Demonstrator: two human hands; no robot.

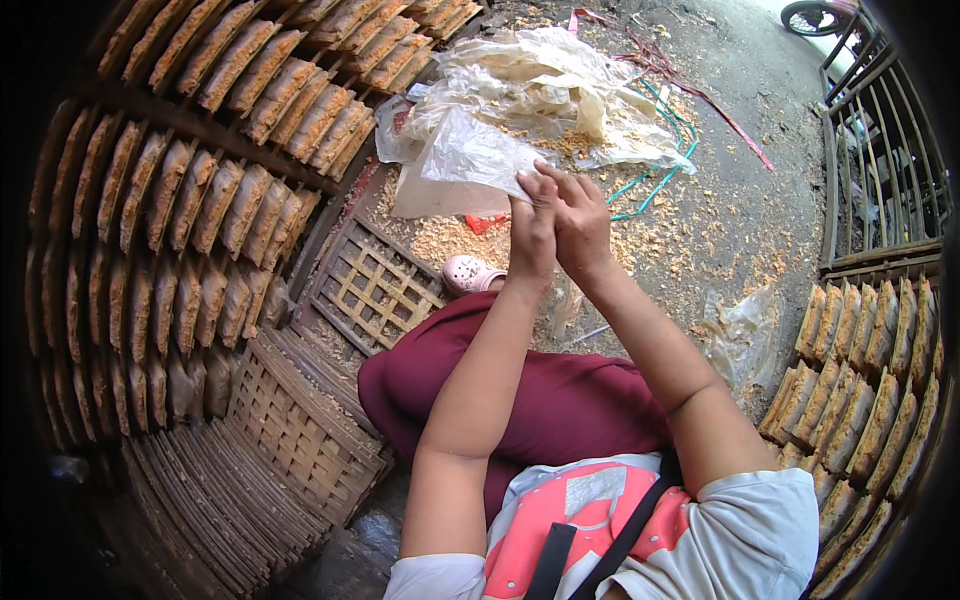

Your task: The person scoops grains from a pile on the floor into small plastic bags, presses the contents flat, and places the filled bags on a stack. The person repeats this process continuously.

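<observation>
My left hand (533,236) grips the near right corner of a thin, crinkled clear plastic sheet (480,154). Pressed against it, my right hand (579,217) has its fingertips on that same corner. The sheet stretches away to the left, over a heap of crumpled plastic sheets (517,75) on the ground. Tan crumbs (574,142) lie among the heap's folds. Exactly how the fingers pinch the corner is partly hidden where the hands overlap.
Racks of crumb-edged slabs (217,195) rise at the left, with more slabs (847,405) at the right. Stacked woven bamboo trays (300,427) stand low left; a lattice tray (379,281) lies near my foot. Green cord (660,180) and pink strapping (720,112) trail on the ground.
</observation>
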